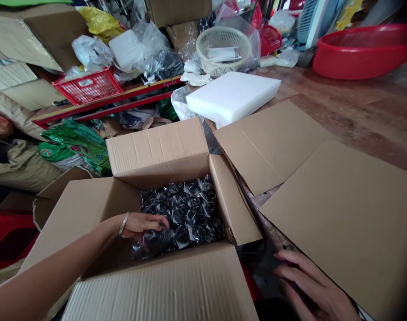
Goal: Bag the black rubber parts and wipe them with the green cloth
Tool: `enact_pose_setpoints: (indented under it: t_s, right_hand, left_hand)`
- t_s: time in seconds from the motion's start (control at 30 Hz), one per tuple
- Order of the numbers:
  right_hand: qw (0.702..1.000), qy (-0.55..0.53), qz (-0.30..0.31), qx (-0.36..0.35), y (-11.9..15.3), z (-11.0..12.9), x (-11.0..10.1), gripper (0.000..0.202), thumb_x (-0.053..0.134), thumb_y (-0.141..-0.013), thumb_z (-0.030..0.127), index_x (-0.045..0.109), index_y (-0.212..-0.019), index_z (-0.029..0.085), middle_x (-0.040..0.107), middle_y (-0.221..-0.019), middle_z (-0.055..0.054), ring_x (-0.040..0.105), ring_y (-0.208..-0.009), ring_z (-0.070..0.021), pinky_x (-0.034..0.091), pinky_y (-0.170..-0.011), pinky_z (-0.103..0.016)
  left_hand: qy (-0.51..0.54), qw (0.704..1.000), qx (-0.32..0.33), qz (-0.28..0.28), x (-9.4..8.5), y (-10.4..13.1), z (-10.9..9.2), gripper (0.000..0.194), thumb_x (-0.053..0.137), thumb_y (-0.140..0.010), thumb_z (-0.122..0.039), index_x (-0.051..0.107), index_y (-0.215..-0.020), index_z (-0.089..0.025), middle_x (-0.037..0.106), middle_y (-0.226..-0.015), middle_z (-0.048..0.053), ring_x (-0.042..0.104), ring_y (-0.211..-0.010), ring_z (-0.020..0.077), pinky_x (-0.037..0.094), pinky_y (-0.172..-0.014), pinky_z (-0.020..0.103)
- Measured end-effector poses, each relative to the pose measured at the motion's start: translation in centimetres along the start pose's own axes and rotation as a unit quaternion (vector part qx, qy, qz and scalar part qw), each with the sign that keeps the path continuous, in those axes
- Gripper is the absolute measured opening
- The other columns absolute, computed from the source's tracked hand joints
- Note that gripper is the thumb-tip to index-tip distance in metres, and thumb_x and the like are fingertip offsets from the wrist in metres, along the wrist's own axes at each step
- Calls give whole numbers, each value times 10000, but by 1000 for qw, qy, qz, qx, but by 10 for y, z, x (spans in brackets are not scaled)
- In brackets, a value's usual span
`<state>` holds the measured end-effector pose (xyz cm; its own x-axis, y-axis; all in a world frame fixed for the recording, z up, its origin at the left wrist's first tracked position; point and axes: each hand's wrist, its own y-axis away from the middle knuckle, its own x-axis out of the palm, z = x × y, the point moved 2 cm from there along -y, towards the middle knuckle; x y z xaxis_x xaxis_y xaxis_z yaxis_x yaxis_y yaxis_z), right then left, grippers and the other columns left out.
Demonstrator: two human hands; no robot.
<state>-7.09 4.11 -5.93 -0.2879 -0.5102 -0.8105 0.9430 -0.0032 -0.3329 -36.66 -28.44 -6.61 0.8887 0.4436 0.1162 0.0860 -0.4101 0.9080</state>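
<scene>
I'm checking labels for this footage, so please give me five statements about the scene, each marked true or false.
1. The left hand is on a clear packet inside the box. True.
2. The right hand is in the box too. False: the right hand is outside it, near a cardboard sheet.
3. A bracelet is on the left wrist. True.
4. The box's flaps are closed. False: they are open.
5. The white block is inside the red crate. False: the white block lies beyond the box, outside the crate.
</scene>
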Motion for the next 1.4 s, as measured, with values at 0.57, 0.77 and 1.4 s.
enact_pose_setpoints:
  t_s: [0.57,0.77,1.4]
  right_hand:
    - [999,-8,21,26,0,1,-1,169,547,-874,201,606,-1032,193,553,-1192,-122,597,-1115,-139,495,-876,-137]
    - [996,-42,46,69,0,7,-2,192,520,-887,170,584,-1064,205,507,-1240,-112,549,-1156,-146,475,-917,-180]
    - [989,-94,35,106,-2,11,-5,170,507,-889,154,605,-1023,192,524,-1211,-119,567,-1115,-187,500,-907,-273]
  left_hand:
    - [221,964,147,-1,70,-96,-72,410,759,-724,-158,554,-1077,-185,644,-918,2,646,-788,139,543,-820,383]
    - [187,962,184,-80,85,-121,-78,247,603,-871,-175,565,-1113,-145,613,-1014,40,615,-805,137,552,-683,299]
    - [-479,792,315,-211,87,-127,-82,357,600,-865,-259,552,-1210,-183,468,-1339,104,449,-1222,296,395,-1001,547]
